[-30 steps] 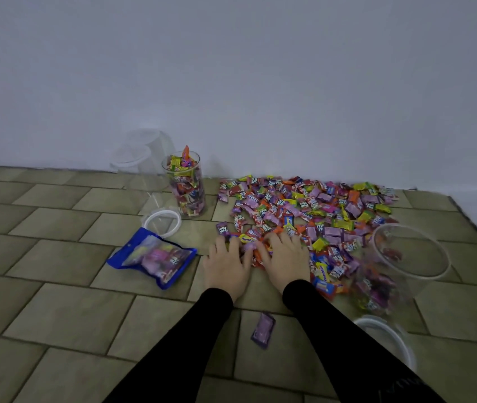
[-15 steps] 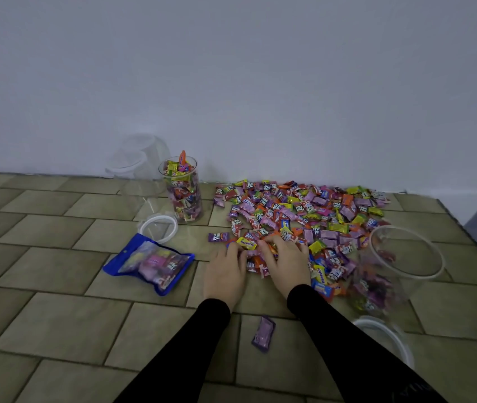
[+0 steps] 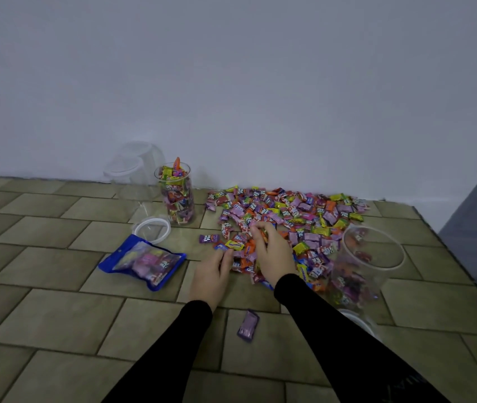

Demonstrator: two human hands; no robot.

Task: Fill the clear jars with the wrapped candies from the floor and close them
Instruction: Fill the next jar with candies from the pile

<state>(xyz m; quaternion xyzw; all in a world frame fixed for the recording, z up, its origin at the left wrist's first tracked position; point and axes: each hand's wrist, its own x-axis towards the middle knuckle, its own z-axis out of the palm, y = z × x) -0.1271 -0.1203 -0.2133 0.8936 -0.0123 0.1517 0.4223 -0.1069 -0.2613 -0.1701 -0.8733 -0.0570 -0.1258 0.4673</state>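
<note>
The right hand (image 3: 273, 253) has its fingers curled, the fingertips (image 3: 256, 229) pinching a few crinkly wrapped sweets just above the near edge of the candy pile (image 3: 286, 219). The left hand (image 3: 211, 271) lies low beside it, fingers bent round a small blue-wrapped piece at the pile's left fringe, next to a yellow wrapper. Both sleeves are black and matte.

The pile is a flat scatter of small glossy foil packets, mostly pink and purple with yellow, orange and green among them, spread over matte beige floor tiles (image 3: 42, 312) up to the pale wall. One loose purple candy (image 3: 248, 325) lies apart, between the forearms.

To the right of the right hand a wide clear jar (image 3: 372, 251) stands open, with a thin layer of candies at its bottom; its white-rimmed lid (image 3: 359, 322) lies just in front of it. Further left, a narrow clear cylinder jar (image 3: 176, 196) is packed to the brim, uncapped. Beside it stands an empty clear jar (image 3: 132, 173), a round lid (image 3: 151, 229), and a soft blue-edged pouch (image 3: 144, 264) holding sweets.
</note>
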